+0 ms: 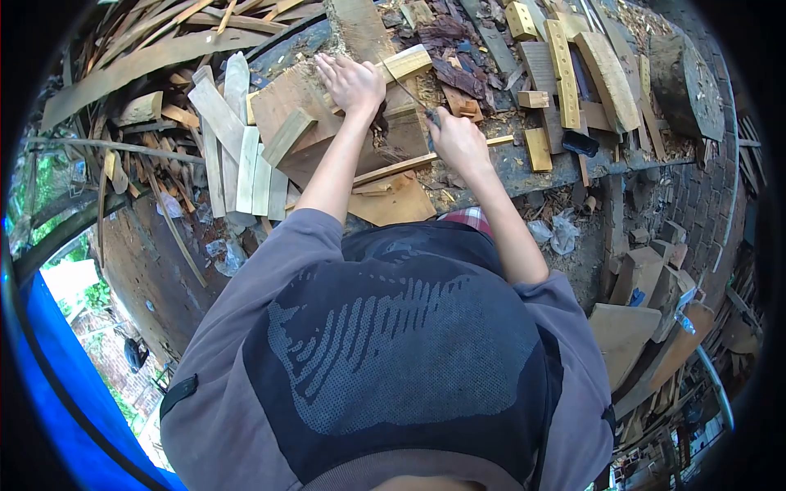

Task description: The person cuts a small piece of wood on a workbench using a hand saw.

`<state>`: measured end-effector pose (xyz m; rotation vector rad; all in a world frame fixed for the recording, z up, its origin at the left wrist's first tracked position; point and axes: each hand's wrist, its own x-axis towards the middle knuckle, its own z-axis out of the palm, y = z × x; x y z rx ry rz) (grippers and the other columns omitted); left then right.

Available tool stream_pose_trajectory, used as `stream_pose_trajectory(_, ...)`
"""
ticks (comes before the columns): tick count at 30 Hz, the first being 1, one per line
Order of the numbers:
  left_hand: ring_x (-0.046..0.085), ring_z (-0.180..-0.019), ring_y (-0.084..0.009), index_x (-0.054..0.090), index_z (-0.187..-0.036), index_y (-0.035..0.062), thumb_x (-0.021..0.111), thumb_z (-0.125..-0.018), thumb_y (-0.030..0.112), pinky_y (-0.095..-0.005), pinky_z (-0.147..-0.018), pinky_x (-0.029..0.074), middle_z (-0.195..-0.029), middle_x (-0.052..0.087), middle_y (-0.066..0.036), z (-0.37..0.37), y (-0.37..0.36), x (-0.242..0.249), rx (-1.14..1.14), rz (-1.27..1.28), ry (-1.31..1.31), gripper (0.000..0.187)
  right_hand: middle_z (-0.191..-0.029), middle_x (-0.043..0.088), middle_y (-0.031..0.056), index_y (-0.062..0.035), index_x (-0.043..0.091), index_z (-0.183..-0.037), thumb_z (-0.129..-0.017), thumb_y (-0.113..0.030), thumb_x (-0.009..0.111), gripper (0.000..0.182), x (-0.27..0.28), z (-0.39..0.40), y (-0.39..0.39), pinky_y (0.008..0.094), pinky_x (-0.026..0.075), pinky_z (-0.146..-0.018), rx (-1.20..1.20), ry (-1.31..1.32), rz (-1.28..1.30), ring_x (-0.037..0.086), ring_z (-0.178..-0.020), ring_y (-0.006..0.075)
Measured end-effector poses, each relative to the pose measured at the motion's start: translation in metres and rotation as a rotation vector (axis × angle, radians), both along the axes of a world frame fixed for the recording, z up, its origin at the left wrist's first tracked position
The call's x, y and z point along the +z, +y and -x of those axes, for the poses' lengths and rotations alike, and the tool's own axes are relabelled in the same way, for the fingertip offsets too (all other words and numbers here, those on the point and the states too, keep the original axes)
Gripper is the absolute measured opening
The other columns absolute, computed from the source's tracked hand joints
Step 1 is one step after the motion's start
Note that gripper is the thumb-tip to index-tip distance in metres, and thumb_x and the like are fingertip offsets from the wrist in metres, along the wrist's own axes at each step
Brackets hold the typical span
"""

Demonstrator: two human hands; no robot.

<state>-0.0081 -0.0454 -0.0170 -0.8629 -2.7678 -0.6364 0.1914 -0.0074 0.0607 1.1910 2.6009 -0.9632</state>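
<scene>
My right hand (460,146) is wrapped around the dark handle of a thin-bladed handsaw (401,83). The blade slants up and left from my fist and crosses a pale wooden block (408,64). My left hand (350,84) lies over the other end of that block, fingers stretched out to the upper left, and hides part of it. Beneath is a brown wooden board (282,98). A short wood offcut (289,137) rests on the board, left of my left forearm. A narrow wooden strip (397,169) runs below both hands.
Pale slats (246,176) lean at the left near heaped scrap wood (135,78). To the right are a yellowish strip with holes (563,74), a curved wood piece (607,80), a black object (580,144) and a log (686,86). Dark bark pieces (463,78) lie beyond the saw.
</scene>
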Motion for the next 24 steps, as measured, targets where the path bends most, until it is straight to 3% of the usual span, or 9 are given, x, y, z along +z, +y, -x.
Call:
stream_pose_trajectory(2,0.020,-0.138,-0.0431,0.038,-0.122,-0.0225,0.042,-0.083,0.023,-0.0457,-0.116,0.012,-0.138,0.032,-0.039,0.000,0.001,0.000,-0.002,0.008,-0.007,0.061,-0.076,0.066,0.0238,-0.0041,0.058,-0.097,-0.093,-0.034,0.049,0.032,-0.002,0.003,-0.014,0.0505,0.054,-0.066,0.014,-0.006,0.018,0.066,-0.074,0.0408)
stream_pose_trajectory(6,0.020,-0.139,-0.0416,0.034,-0.127,-0.0236,0.042,-0.083,0.025,-0.0439,-0.116,0.010,-0.139,0.032,-0.038,0.000,0.002,0.003,0.028,0.033,-0.042,0.066,-0.073,0.063,0.0275,-0.0076,0.053,-0.102,-0.092,-0.034,0.051,0.028,-0.017,0.001,-0.031,0.0548,0.051,-0.065,-0.103,0.075,0.005,0.064,-0.072,0.0453)
stream_pose_trajectory(19,0.020,-0.139,-0.0410,0.037,-0.123,-0.0225,0.043,-0.082,0.021,-0.0437,-0.117,0.009,-0.140,0.031,-0.037,-0.006,0.009,0.008,0.063,0.016,-0.089,0.060,-0.069,0.062,0.0279,-0.0078,0.050,-0.106,-0.092,-0.032,0.051,0.027,-0.010,-0.010,-0.049,0.0563,0.049,-0.062,-0.144,0.115,0.031,0.061,-0.068,0.0487)
stream_pose_trajectory(20,0.022,-0.138,-0.0410,0.038,-0.123,-0.0224,0.044,-0.082,0.022,-0.0435,-0.116,0.011,-0.138,0.034,-0.037,-0.007,0.009,0.009,0.077,0.042,-0.115,0.061,-0.073,0.063,0.0273,-0.0068,0.050,-0.099,-0.092,-0.032,0.050,0.026,-0.009,-0.005,-0.052,0.0549,0.050,-0.066,-0.159,0.070,0.043,0.063,-0.072,0.0461)
stream_pose_trajectory(24,0.025,-0.138,-0.0411,0.040,-0.124,-0.0212,0.045,-0.080,0.023,-0.0434,-0.115,0.015,-0.137,0.035,-0.038,-0.004,0.005,0.005,-0.011,0.040,-0.030,0.063,-0.080,0.064,0.0281,-0.0048,0.056,-0.102,-0.092,-0.032,0.051,0.029,0.006,-0.002,-0.043,0.0528,0.051,-0.074,-0.181,0.034,0.084,0.063,-0.079,0.0465)
